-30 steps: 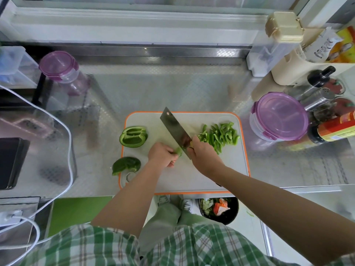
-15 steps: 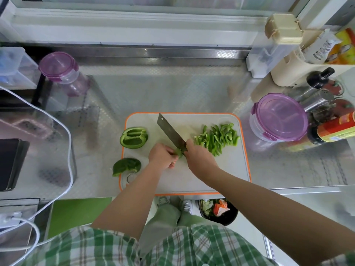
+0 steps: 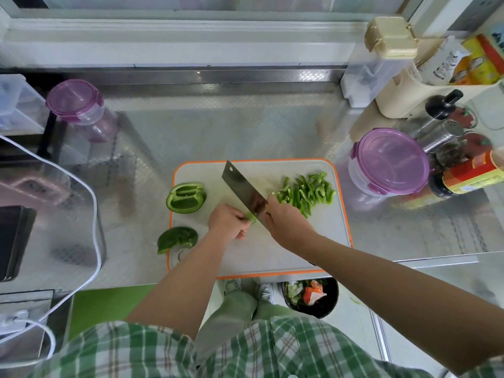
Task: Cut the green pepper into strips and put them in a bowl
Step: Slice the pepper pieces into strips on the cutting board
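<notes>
Green pepper piece [image 3: 252,218] at the middle of the cutting board [image 3: 272,255], held down by my curled left hand [image 3: 228,221]. My right hand [image 3: 286,225] grips the cleaver [image 3: 244,190] just beside it. Cut strips [image 3: 305,195] lie toward the far right corner.

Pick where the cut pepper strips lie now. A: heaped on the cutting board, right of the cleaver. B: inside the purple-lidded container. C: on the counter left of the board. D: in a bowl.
A: the pepper strips sit in a heap on the cutting board, right of the cleaver.
</notes>
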Demonstrator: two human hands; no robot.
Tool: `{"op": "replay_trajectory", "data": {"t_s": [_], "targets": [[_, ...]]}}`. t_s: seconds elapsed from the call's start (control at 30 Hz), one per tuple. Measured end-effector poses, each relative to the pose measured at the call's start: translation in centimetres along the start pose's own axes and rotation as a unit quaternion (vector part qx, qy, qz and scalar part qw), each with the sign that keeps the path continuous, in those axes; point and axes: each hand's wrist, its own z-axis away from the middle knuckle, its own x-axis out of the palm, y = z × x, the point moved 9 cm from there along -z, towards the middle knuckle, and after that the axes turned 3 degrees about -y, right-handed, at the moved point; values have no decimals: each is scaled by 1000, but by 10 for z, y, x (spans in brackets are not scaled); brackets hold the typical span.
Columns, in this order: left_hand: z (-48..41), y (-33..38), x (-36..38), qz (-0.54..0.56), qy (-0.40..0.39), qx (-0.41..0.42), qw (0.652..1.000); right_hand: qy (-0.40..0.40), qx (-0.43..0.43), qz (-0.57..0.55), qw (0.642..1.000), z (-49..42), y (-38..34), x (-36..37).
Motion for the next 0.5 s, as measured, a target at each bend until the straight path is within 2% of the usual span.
{"op": "replay_trajectory", "data": {"t_s": [0.33,0.5], "targets": [[-5,-5,0,0,6,-6,1000,-8,30,63,998,-6,-6,14],[-4,-5,-1,6,17,-8,1000,7,54,-8,998,-4,5,14]]}}
